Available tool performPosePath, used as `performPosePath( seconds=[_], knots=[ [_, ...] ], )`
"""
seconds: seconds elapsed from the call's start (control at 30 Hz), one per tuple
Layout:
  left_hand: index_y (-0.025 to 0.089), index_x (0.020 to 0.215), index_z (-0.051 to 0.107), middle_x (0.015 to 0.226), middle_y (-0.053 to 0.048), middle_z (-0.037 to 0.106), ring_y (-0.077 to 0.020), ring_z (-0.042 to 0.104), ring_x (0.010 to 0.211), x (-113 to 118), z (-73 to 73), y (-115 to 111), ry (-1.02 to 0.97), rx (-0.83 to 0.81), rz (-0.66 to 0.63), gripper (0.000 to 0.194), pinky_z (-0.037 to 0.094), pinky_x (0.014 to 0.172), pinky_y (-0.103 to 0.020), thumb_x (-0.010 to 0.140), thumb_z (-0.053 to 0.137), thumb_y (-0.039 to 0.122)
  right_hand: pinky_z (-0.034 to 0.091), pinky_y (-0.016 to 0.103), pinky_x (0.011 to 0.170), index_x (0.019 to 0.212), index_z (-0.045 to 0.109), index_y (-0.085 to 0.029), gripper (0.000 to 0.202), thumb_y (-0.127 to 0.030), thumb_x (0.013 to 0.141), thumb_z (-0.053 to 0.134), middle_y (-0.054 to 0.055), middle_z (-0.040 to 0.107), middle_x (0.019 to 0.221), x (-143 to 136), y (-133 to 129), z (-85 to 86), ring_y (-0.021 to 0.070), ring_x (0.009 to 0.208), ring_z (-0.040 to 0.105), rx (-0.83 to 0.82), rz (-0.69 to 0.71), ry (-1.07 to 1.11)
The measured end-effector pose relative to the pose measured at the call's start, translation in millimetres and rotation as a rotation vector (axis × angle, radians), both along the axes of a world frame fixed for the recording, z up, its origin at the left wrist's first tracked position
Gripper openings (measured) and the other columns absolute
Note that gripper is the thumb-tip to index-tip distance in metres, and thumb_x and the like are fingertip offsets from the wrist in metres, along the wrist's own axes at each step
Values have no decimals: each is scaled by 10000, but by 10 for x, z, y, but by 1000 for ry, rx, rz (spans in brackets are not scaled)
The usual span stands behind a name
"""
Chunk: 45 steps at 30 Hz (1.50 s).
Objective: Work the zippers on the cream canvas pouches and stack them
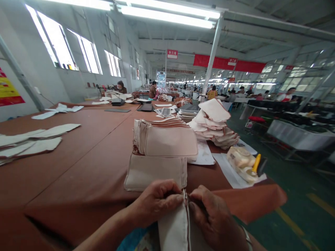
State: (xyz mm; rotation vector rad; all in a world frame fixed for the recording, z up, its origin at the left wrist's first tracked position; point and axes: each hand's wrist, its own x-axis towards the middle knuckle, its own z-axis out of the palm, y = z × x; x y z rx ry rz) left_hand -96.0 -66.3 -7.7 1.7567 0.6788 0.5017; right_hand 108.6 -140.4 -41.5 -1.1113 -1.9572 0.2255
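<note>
A cream-coloured fabric piece with a reddish-brown edge [172, 228] hangs at the table's near edge, a seam running down its middle. My left hand [159, 200] pinches it left of the seam near the top, thumb and fingers pressed together. On the other side of the seam, my right hand [209, 216] grips the same piece, its fingers curled. Just beyond my hands lies a flat cream panel [154, 170]. Behind that panel stands a stack of similar panels [171, 141] with brown edges.
A heap of cream pieces [213, 120] rises at the right. A plastic container [240, 158] and a yellow-handled brush [257, 163] sit on white paper near the right edge. Cream strips [34, 139] lie on the brown-covered table [86, 167] at left. Several people work farther back.
</note>
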Motion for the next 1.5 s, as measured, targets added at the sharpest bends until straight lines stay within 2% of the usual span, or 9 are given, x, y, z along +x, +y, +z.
performPosePath(
  seconds=[0.17, 0.4, 0.57, 0.67, 0.87, 1.1, 1.2, 1.33, 1.5],
  knots=[
    [136, 831, 586, 732, 28, 487, -94, 400, 663, 65, 71, 118, 36, 178, -136, 243, 338, 601, -173, 940, 502, 336, 469, 295, 623, 1005, 506, -203, 162, -119, 945, 382, 51, 609, 820, 58, 111, 12, 194, 714, 618, 91, -25, -167],
    [176, 774, 491, 724, 33, 475, -103, 395, 655, 176, 94, 187, 228, 495, -170, 220, 327, 624, -201, 969, 407, 234, 443, 337, 595, 925, 465, -194, 137, -132, 967, 350, 70, 592, 788, 68, 262, -191, 234, 686, 575, 97, -31, -372],
    [174, 771, 464, 738, 30, 469, -100, 405, 660, 227, -19, 234, 206, 382, -191, 287, 333, 624, -203, 999, 340, 297, 446, 316, 697, 1012, 473, -186, 160, -145, 971, 323, 74, 584, 884, 65, 276, -326, 205, 788, 573, 11, -32, -69],
    [168, 772, 466, 733, 30, 450, -103, 405, 673, 236, -68, 289, 212, 285, -199, 333, 335, 632, -207, 1011, 311, 340, 424, 285, 706, 916, 491, -192, 168, -202, 980, 336, 40, 557, 853, 136, 283, -282, 168, 772, 543, -268, 19, 211],
    [158, 734, 450, 692, 39, 383, -91, 338, 623, 302, -111, 359, 178, 129, -203, 357, 307, 567, -202, 1000, 343, 371, 240, 228, 478, 775, 451, -194, 263, -404, 933, 454, -54, 358, 638, 292, 318, -150, 106, 555, 291, -769, 147, 642],
    [146, 929, 552, 793, 26, 499, -90, 434, 703, 379, -62, 394, -19, -48, -165, 86, 384, 628, -172, 887, 514, 211, 199, 216, 469, 786, 479, -182, 207, -356, 888, 526, -66, 334, 620, 386, 378, -178, 90, 542, 238, -913, 182, 812],
    [158, 869, 535, 699, 56, 454, -70, 368, 600, 394, -74, 402, 66, 153, -113, 47, 311, 517, -163, 827, 551, 145, 214, 211, 476, 779, 522, -163, 223, -361, 881, 534, -55, 358, 619, 437, 406, -146, 88, 548, 256, -952, 133, 803],
    [168, 839, 561, 777, 33, 543, -67, 435, 621, 458, -148, 406, 149, 573, -73, 165, 324, 564, -179, 752, 515, 36, 285, 214, 542, 850, 631, -108, 317, -424, 830, 633, -5, 490, 700, 492, 439, -74, 97, 611, 363, -1021, 209, 722],
    [177, 800, 584, 745, 2, 599, -117, 522, 579, 626, -194, 389, 337, 823, -43, 130, 336, 533, -245, 828, 476, 111, 271, 223, 543, 829, 694, -71, 371, -436, 762, 701, 15, 526, 674, 549, 461, -17, 96, 598, 373, -1063, 150, 744]
  ],
)
